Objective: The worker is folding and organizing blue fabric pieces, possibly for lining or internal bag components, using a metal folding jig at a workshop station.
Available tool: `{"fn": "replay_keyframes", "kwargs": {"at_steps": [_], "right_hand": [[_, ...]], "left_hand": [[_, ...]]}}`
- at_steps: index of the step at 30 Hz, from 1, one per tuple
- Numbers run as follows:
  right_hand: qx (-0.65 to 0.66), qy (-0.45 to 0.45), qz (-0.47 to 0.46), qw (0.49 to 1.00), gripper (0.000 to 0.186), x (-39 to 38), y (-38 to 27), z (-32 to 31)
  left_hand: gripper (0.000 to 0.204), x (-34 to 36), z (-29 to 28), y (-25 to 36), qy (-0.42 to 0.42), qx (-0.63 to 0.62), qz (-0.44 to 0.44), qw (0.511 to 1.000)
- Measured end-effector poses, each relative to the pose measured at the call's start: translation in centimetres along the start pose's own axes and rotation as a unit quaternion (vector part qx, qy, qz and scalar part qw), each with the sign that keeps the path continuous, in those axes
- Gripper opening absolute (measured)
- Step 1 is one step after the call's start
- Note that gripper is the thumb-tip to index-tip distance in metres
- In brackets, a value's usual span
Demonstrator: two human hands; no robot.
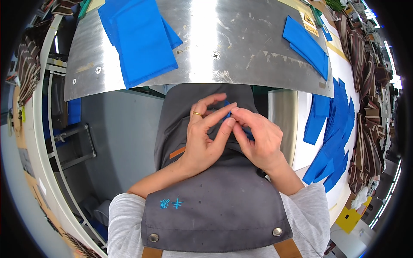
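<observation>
Both my hands meet above my lap, just in front of the metal work surface's near edge. A small piece of blue fabric (pixel 229 115) is pinched between their fingertips; most of it is hidden behind the fingers. On my left hand (pixel 206 135), which wears a ring, thumb and index finger press together at the fabric while the other fingers are bent and raised. The thumb and index finger of my right hand (pixel 260 137) close on the same piece from the other side. Under them is my grey apron (pixel 206 189).
Flat blue fabric pieces (pixel 144 43) overlap on the metal surface (pixel 241 47) at the left. Folded blue fabric (pixel 305 47) lies at its right. Many blue strips (pixel 333 133) spread over the white table on the right, with striped brown cloth (pixel 368 142) beyond.
</observation>
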State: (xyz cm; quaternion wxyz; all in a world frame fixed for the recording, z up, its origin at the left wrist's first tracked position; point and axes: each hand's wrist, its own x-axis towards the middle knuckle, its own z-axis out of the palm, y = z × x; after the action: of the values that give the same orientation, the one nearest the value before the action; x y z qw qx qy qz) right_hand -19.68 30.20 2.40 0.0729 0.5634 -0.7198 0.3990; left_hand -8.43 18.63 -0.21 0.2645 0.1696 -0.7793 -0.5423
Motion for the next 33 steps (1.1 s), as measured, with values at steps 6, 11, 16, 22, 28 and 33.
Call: {"fn": "replay_keyframes", "kwargs": {"at_steps": [6, 11, 16, 22, 28, 33], "right_hand": [[0.149, -0.036, 0.177, 0.972, 0.037, 0.0, -0.9, -0.5], [0.053, -0.05, 0.149, 0.986, 0.028, 1.9, 0.1, -2.5], [-0.056, -0.081, 0.017, 0.995, 0.015, 2.7, 1.9, -3.2], [0.073, -0.106, 0.195, 0.972, 0.009, 2.5, 2.0, -3.1], [0.067, -0.131, 0.156, 0.977, 0.009, 2.3, 2.4, -3.5], [0.045, -0.156, 0.16, 0.974, 0.012, 2.5, 2.6, -3.6]], "left_hand": [[0.039, 0.2, 0.9, -0.6, -0.069, -0.424, -0.226, 0.874], [0.048, 1.1, 0.6, 0.2, -0.129, -0.505, -0.257, 0.814], [0.05, 2.1, 0.0, -0.6, -0.175, -0.488, -0.276, 0.81], [0.052, 2.7, 0.1, 0.4, -0.2, -0.43, -0.273, 0.837], [0.056, 2.6, 0.2, 1.2, -0.181, -0.377, -0.259, 0.87], [0.056, 2.9, 0.0, 0.2, -0.208, -0.307, -0.226, 0.901]]}}
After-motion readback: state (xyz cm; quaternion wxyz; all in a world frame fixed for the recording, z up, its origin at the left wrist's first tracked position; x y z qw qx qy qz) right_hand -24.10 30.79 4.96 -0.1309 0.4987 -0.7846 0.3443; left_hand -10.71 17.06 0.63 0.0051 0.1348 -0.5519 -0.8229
